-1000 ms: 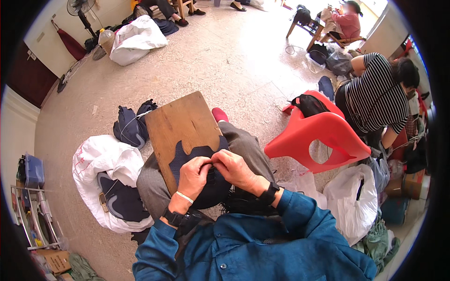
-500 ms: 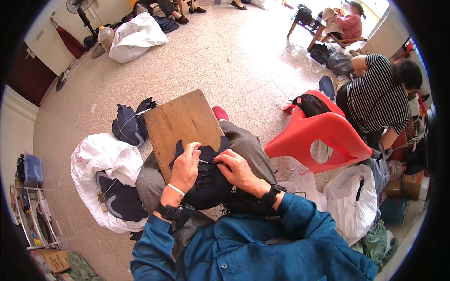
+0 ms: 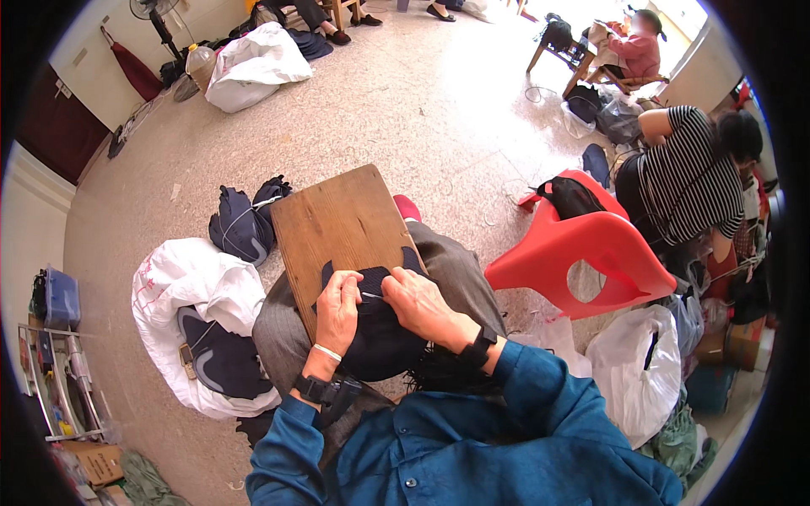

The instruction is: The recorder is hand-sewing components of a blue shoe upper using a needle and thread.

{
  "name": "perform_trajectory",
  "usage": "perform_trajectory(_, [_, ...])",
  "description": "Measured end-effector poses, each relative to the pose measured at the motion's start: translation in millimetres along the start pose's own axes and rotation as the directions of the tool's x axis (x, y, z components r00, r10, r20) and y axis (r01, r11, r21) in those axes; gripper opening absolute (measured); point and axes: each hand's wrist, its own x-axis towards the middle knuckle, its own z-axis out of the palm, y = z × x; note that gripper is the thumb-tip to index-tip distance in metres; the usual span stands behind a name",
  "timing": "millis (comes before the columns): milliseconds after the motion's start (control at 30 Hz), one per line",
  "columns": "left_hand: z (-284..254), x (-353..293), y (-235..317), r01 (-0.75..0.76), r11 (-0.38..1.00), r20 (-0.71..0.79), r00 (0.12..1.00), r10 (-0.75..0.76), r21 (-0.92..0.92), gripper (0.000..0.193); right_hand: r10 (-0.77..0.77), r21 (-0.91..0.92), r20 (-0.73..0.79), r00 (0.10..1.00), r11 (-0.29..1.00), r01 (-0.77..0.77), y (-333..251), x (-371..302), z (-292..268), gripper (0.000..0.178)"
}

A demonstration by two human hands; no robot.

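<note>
A dark navy knitted fabric piece [image 3: 380,341] with pointed corners lies over the near end of a wooden board [image 3: 342,215] on my lap. My left hand [image 3: 337,314] is closed, its thumb and fingers pinching the fabric's left part. From the right, my right hand [image 3: 419,308] bends over the same piece, fingertips pinched together. Between the two hands shows a thin pale needle-like thing [image 3: 371,295], its right end at my right fingertips. Whether it is a needle, hook or thread I cannot make out.
Left of my knees, a white sack [image 3: 198,274] holds dark pieces, with a tied dark bundle [image 3: 240,223] beyond it. A red plastic stool [image 3: 548,253] stands at right, near a person in a striped top [image 3: 688,177]. A white plastic bag [image 3: 633,363] lies nearer me.
My right hand has shifted slightly left, closer to my left hand, and its fingers have curled further over the fabric. The whole view has shifted a little.
</note>
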Motion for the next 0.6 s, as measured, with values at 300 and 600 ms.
perform_trajectory(300, [9.5, -15.0, -2.4, -0.023, 0.998, -0.02, 1.0, 0.024, 0.053, 0.015, 0.15, 0.01, -0.135, 0.979, 0.989, -0.15, -6.4, -3.9, 12.4, 0.009])
perform_trajectory(600, [-5.2, -7.4, -4.0, 0.057, 0.997, 0.075, 0.996, -0.053, -0.051, 0.017, -0.013, 0.063, -0.092, 0.996, 0.998, 0.019, -2.2, -13.5, 4.0, 0.009])
